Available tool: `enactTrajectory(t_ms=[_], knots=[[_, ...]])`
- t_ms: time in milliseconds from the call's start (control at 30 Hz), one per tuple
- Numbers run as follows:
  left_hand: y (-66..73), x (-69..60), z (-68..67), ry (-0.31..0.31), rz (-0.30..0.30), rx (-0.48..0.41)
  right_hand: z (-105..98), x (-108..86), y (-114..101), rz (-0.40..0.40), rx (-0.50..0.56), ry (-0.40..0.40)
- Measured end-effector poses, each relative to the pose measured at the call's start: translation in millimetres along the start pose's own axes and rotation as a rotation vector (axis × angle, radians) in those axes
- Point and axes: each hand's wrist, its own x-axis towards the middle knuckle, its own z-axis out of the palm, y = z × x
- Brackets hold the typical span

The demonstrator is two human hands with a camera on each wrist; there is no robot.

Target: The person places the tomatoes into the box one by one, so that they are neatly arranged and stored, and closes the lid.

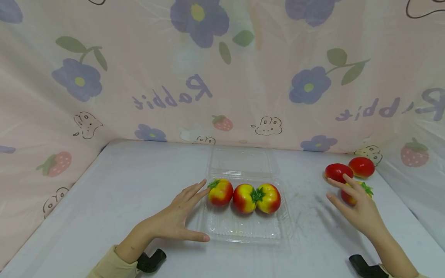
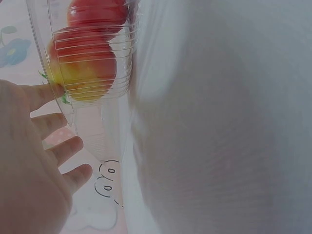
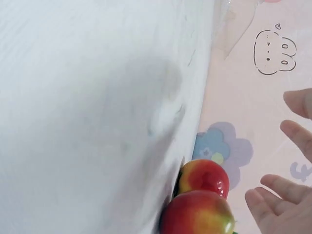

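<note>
A clear plastic clamshell box point(image 1: 243, 229) lies with its lid folded back. Inside it sit three glossy red-and-yellow, tomato-like fruits with green leafy tops: one on the left point(image 1: 220, 192) and two side by side point(image 1: 256, 198). My left hand point(image 1: 177, 216) is spread at the box's left side, its index fingertip by the left fruit's stem; in the left wrist view the hand point(image 2: 34, 146) reaches the box's rim. Over at the right, my right hand point(image 1: 359, 210) hovers with fingers extended above a leafy-topped fruit point(image 1: 349, 197), partly hiding it. The right wrist view shows a gap between that hand point(image 3: 287, 204) and the fruits point(image 3: 197, 214).
Two redder fruits, one at left point(image 1: 338, 172) and one at right point(image 1: 361, 167), lie behind the right hand. The open lid point(image 1: 241, 162) extends toward the back. A printed curtain point(image 1: 243, 96) borders the white table point(image 1: 146, 170) at the back and sides.
</note>
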Motion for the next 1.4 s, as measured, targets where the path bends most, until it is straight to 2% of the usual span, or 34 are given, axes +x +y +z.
enactTrajectory(t_ms=[233,500,667,967,1167,1400], knots=[[-1.0,-0.2,0.5,0.004,0.002,-0.002,-2.2,0.0,11.4,0.045,-0.022,0.001],[-1.4,0.4,0.4,0.005,0.003,0.002,-5.1,0.9,22.0,0.066,-0.021,0.045],[-1.8,0.6,0.4,0.001,-0.001,-0.003,-6.5,0.4,28.2,0.116,-0.018,0.047],[-2.0,0.1,1.1,-0.001,-0.003,-0.021,-12.6,3.5,36.2,0.271,-0.065,-0.016],[-1.6,0.6,0.6,-0.012,-0.014,-0.031,-15.1,5.3,40.5,0.319,-0.05,-0.054],[-1.9,0.7,0.3,-0.014,-0.012,-0.027,-16.5,7.0,45.8,0.332,-0.048,-0.086]])
